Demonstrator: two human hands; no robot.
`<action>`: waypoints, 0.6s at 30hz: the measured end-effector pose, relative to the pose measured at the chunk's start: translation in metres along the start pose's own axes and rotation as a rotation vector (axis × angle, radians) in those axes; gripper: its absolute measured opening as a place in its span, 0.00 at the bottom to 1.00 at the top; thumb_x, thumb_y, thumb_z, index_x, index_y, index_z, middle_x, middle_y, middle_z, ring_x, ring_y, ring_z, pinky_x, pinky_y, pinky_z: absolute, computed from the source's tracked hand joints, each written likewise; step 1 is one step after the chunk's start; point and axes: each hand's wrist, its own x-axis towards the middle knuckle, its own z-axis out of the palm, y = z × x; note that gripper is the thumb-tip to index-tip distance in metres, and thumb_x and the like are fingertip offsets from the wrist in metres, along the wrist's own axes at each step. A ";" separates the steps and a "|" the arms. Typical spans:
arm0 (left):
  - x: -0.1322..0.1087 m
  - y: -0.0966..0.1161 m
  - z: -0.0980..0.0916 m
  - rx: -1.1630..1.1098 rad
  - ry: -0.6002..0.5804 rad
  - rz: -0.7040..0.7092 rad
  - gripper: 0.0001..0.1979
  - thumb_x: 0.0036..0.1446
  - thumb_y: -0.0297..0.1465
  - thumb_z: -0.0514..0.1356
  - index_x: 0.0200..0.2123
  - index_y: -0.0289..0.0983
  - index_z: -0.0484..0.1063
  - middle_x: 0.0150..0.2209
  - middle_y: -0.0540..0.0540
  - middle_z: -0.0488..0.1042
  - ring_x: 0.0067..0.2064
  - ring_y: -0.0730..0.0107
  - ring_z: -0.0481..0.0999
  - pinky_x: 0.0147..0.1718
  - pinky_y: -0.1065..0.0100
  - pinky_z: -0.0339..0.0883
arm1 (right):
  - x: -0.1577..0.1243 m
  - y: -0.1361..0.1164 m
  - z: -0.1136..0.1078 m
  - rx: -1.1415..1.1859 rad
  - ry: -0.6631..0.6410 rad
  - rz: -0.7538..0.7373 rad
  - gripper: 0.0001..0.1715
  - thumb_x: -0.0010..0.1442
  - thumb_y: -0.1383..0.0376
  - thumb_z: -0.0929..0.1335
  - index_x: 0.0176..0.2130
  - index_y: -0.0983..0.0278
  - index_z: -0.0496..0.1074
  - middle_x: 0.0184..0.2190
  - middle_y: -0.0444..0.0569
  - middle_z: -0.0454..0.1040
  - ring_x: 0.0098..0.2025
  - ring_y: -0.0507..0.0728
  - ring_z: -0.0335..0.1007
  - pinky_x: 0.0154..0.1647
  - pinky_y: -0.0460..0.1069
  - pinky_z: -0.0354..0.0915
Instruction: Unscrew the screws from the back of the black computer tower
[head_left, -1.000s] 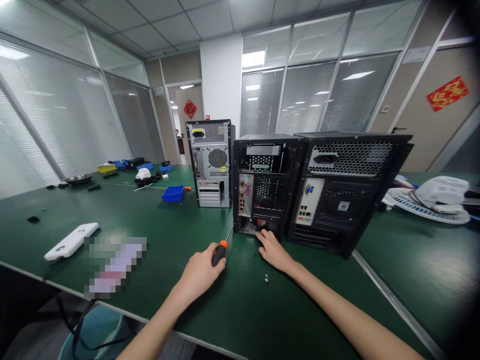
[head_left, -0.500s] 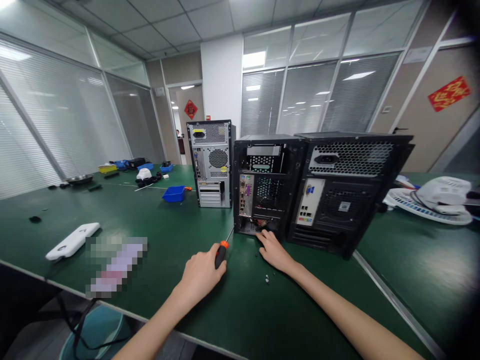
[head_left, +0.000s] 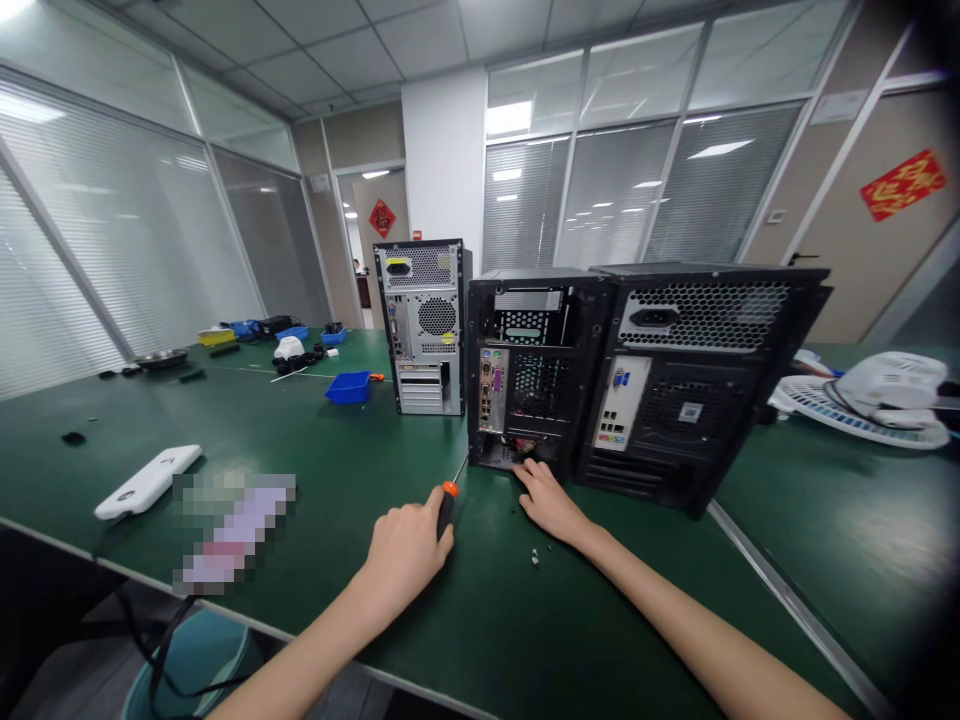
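My left hand (head_left: pixel 409 545) is wrapped round a screwdriver (head_left: pixel 448 510) with a black and orange handle. Its thin shaft slants up to the lower left corner of a black computer case (head_left: pixel 525 345), seen from the back; whether the tip touches is too small to tell. My right hand (head_left: pixel 551 500) rests at the bottom edge of that case, fingers stretched towards the lower opening, where some wires show. Its fingertips are partly hidden. Below this hand, a few small light and dark pieces (head_left: pixel 535 558) lie on the table.
Another black case (head_left: pixel 690 390) stands close on the right, and a silver-backed case (head_left: pixel 424 330) behind on the left. A blue tray (head_left: pixel 349 387), a white device (head_left: pixel 148 483) and a blurred flat object (head_left: pixel 236 535) lie on the green table (head_left: pixel 315 580). A white fan-like thing (head_left: pixel 870 400) sits far right.
Almost nothing differs. The screwdriver handle has turned slightly in my left hand, which stays in the same place. My right hand and the cases have not moved.
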 end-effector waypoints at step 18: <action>-0.003 0.004 0.005 0.190 0.045 0.062 0.24 0.58 0.31 0.48 0.59 0.34 0.58 0.34 0.38 0.76 0.34 0.50 0.77 0.30 0.56 0.69 | -0.001 -0.005 -0.004 0.009 -0.015 0.012 0.29 0.52 0.75 0.58 0.54 0.76 0.64 0.47 0.59 0.63 0.49 0.62 0.56 0.56 0.54 0.55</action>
